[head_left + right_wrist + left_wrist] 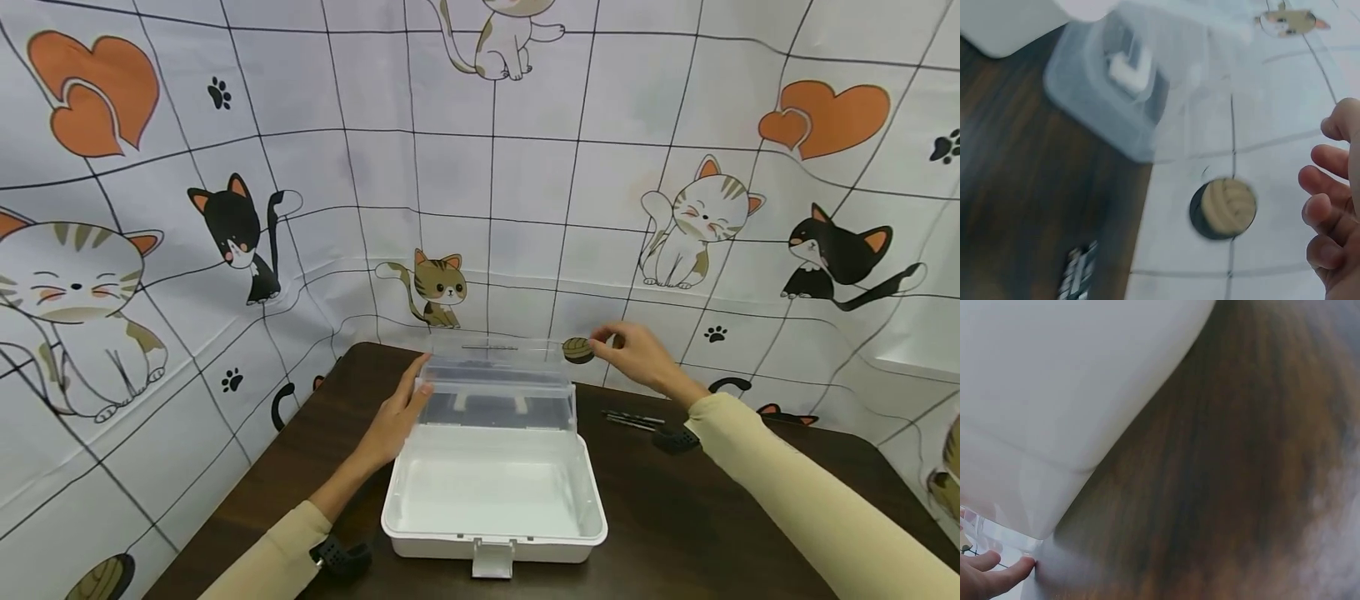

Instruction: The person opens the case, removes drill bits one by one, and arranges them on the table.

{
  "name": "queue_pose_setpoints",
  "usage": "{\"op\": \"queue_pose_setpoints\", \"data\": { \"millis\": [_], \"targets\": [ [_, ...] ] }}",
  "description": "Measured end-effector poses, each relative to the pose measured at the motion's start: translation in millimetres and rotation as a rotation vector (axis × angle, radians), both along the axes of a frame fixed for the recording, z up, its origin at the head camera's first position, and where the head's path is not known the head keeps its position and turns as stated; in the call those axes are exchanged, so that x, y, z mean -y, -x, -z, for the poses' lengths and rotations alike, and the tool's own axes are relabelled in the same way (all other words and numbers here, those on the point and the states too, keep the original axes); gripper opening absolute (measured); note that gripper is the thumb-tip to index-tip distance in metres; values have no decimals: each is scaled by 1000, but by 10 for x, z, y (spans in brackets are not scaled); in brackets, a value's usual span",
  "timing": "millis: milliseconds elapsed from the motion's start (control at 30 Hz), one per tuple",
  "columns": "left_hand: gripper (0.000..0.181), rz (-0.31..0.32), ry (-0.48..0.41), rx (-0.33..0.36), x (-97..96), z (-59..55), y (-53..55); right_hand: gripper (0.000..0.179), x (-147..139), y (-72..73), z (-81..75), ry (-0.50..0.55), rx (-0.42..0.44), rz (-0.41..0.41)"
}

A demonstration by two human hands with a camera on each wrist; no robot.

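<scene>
Dark tabletop (675,500) in all three views; white box (495,487) whole only in the head view, lower centre, just an outer wall upper left in the left-wrist view. Clear lid (495,406) tipped back between the hands: left hand (393,421) at its left edge, pinching or merely touching impossible to tell; right hand (630,354) off its right edge, fingers loosely bent, nothing grasped. Metal rods (633,419) right of the box. Long axis of the box left to right, latch (492,558) toward the frame's bottom.
</scene>
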State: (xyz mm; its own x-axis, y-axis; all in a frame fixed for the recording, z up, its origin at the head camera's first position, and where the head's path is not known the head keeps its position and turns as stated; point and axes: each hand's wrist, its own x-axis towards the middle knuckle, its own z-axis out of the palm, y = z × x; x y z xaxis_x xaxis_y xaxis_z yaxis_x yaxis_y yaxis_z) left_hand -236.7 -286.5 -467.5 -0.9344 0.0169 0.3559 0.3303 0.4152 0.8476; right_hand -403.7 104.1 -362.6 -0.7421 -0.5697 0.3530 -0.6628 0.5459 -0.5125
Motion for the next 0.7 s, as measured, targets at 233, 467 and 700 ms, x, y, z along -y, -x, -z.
{"op": "queue_pose_setpoints", "data": {
  "millis": [233,467,700],
  "targets": [
    [55,14,-12,9,-13,18,54,20,383,67,-167,-61,-29,-134],
    [55,8,-21,9,4,37,18,22,823,92,-117,-152,-38,-295],
    [55,7,-19,-6,22,37,12,14,1121,157,-137,-147,-38,-393]
  ]
}}
